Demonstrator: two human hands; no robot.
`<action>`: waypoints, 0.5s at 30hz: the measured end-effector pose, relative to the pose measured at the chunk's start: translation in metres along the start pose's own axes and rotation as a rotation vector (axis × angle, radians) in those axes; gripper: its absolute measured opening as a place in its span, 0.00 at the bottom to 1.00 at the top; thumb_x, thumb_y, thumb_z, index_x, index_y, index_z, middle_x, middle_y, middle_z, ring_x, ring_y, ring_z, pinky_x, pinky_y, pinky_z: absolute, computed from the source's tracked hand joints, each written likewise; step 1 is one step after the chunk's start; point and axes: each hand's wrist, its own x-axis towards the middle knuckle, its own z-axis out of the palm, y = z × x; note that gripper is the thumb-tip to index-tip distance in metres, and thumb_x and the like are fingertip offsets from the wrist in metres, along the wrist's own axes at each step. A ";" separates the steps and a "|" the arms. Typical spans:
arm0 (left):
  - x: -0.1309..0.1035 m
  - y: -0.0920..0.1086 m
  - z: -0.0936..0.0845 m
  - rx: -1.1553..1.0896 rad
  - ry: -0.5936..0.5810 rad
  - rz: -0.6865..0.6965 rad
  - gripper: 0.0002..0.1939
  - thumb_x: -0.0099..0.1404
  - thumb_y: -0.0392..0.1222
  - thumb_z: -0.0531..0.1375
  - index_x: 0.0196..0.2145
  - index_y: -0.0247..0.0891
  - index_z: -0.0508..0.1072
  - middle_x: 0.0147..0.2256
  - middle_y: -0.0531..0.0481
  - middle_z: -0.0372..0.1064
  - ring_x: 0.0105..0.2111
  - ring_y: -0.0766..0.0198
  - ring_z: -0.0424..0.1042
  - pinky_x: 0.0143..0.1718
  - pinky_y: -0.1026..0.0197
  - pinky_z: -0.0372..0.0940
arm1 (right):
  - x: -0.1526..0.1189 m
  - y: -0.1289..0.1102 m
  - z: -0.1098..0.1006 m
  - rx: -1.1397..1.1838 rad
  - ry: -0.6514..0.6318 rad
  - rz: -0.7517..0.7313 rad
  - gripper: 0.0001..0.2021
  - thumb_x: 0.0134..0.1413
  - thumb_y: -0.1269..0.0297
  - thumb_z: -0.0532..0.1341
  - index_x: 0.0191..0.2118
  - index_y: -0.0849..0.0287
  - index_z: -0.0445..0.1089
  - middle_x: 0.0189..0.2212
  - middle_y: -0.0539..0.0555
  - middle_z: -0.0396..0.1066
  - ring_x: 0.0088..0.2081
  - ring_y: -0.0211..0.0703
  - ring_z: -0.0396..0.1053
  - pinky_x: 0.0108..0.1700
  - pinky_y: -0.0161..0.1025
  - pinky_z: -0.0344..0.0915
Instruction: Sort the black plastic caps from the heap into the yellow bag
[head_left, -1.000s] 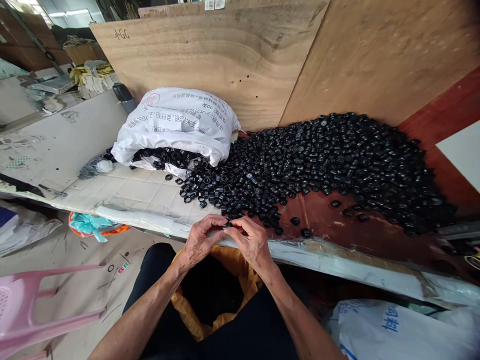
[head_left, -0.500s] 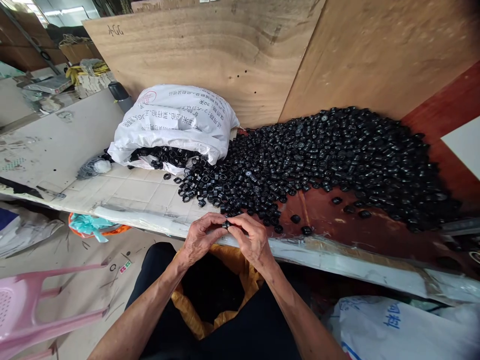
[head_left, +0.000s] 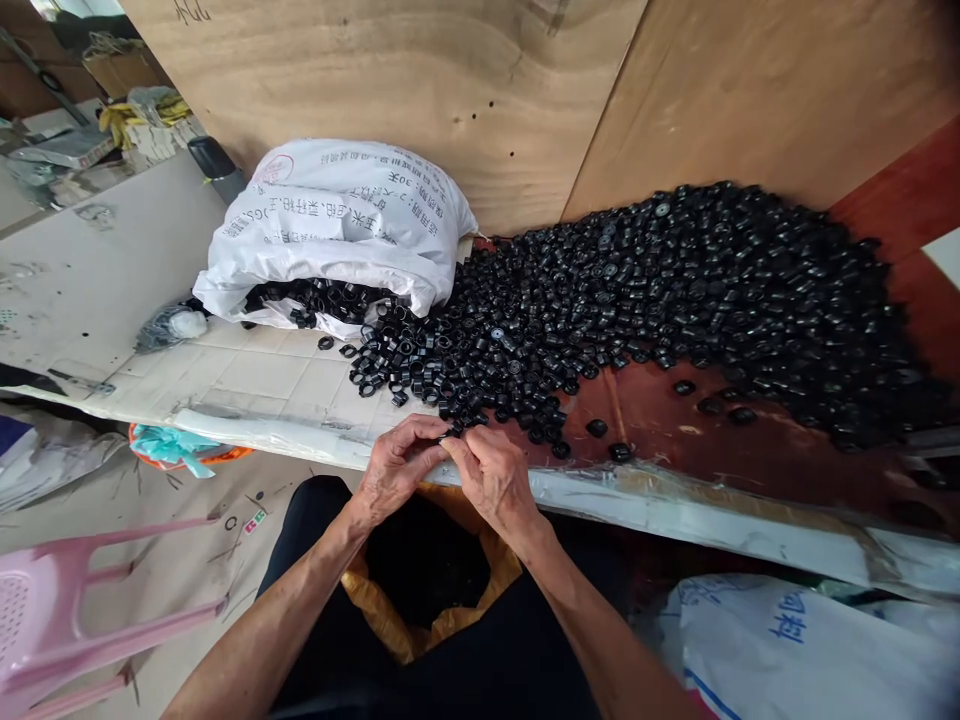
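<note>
forearms point(head_left: 274, 605) converge, left hand point(head_left: 399, 462) and right hand point(head_left: 496, 478) pinching a small black part point(head_left: 448, 434), grip narrow.

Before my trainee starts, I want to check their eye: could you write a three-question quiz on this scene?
1. True or false: the left hand and right hand come together at a small black piece.
2. Which opens below the hands: (a) a glass jar, (b) a yellow bag, (c) a cardboard box?
3. Fill in: the pink stool is on the person's ____ side.

Key: 1 true; 2 b; 3 left.
</note>
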 end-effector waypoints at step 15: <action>-0.001 0.005 -0.005 0.231 -0.135 0.052 0.12 0.70 0.34 0.66 0.50 0.45 0.78 0.47 0.46 0.78 0.49 0.58 0.79 0.52 0.56 0.77 | -0.004 -0.002 -0.014 0.186 -0.031 0.073 0.08 0.69 0.73 0.58 0.47 0.54 0.71 0.38 0.55 0.76 0.43 0.48 0.75 0.51 0.46 0.73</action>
